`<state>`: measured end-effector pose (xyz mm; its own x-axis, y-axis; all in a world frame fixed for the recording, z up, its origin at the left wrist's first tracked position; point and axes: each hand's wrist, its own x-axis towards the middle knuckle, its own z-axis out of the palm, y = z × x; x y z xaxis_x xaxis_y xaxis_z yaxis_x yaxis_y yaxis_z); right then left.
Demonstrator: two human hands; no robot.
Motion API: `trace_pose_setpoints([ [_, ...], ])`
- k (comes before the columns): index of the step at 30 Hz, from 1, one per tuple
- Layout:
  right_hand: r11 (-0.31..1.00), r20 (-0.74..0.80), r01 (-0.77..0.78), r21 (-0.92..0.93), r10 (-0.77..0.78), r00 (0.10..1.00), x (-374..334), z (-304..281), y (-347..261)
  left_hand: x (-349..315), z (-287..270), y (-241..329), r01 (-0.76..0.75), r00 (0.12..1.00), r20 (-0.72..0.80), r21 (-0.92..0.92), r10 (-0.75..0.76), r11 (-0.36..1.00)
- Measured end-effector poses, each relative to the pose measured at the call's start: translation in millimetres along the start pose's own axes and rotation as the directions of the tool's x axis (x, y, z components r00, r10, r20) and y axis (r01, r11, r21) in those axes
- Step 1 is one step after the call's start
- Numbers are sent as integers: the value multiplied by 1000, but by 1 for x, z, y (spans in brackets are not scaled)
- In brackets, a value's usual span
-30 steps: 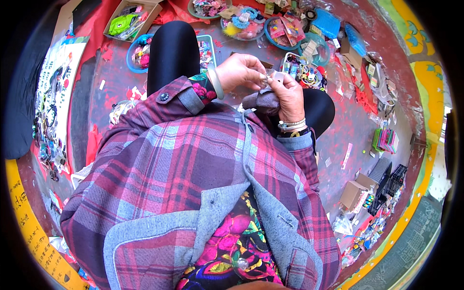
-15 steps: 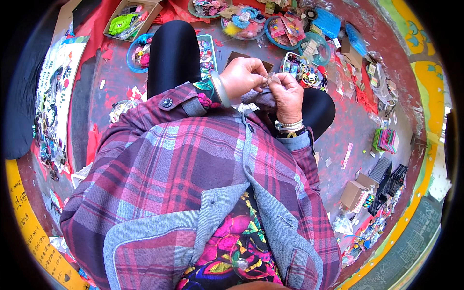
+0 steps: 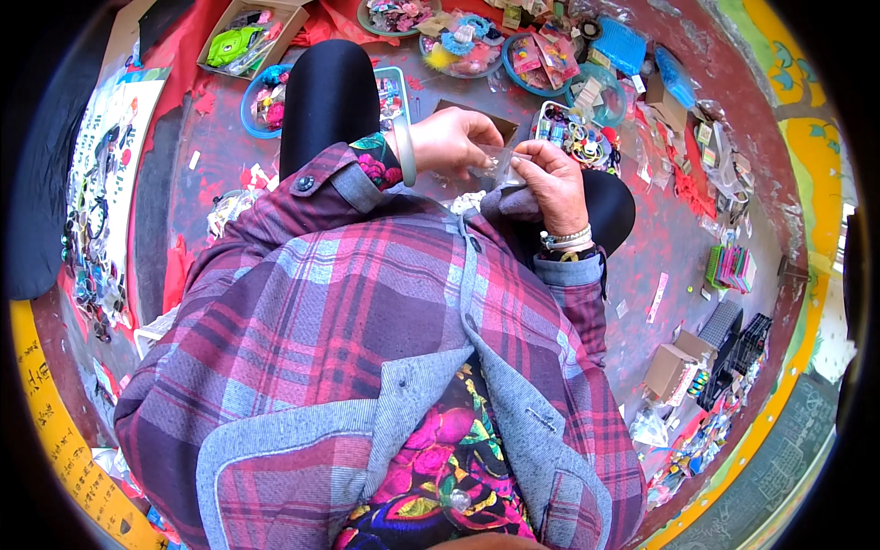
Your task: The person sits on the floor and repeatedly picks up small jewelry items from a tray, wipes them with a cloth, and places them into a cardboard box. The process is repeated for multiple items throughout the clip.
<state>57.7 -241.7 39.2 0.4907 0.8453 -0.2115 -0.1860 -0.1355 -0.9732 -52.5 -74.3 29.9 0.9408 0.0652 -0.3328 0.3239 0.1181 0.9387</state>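
Above my lap, a small clear plastic bag (image 3: 503, 168) is stretched between my two hands. My right hand (image 3: 555, 191) pinches its right side between thumb and fingers. My left hand (image 3: 444, 143), with a pale bangle at the wrist, has its fingertips closed at the bag's left side; whether something tiny is also between them cannot be made out. Beneath the right hand lies a grey-purple cloth (image 3: 513, 205) over my lap, and a white bumpy item (image 3: 466, 203) lies beside it.
Ahead stand a basket of hair ties (image 3: 579, 136), round tubs of accessories (image 3: 461, 55) and an open carton (image 3: 240, 37). A card of small goods (image 3: 108, 183) lies at left. Green and pink baskets (image 3: 731, 267) and a brown box (image 3: 669, 371) sit at right.
My hands have moved slightly apart. The clear bag now shows spread between them, where before the fingertips met closely over something small. My left hand has shifted left.
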Motion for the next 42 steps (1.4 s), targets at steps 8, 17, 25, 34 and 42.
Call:
trace_pose_setpoints([
  [8, 939, -8, 179, -293, -190, 982, 2, 5, 13, 4, 5, -7, -282, 949, 18, 498, 315, 820],
  [17, 684, -9, 245, -687, -344, 939, -3, 15, 2, 0, 9, -8, -427, 872, 115, 653, 476, 625],
  [25, 911, -197, 212, -353, -294, 935, 3, 21, 9, 0, 21, -11, -465, 720, 26, 759, 693, 456],
  [34, 934, -350, 152, -322, -267, 898, 6, 30, 25, 4, 21, -21, -459, 642, 73, 834, 763, 307],
  [42, 872, -213, -48, 487, 172, 962, 19, -1, 52, -1, 26, -6, -601, 447, 134, 777, 885, 186],
])
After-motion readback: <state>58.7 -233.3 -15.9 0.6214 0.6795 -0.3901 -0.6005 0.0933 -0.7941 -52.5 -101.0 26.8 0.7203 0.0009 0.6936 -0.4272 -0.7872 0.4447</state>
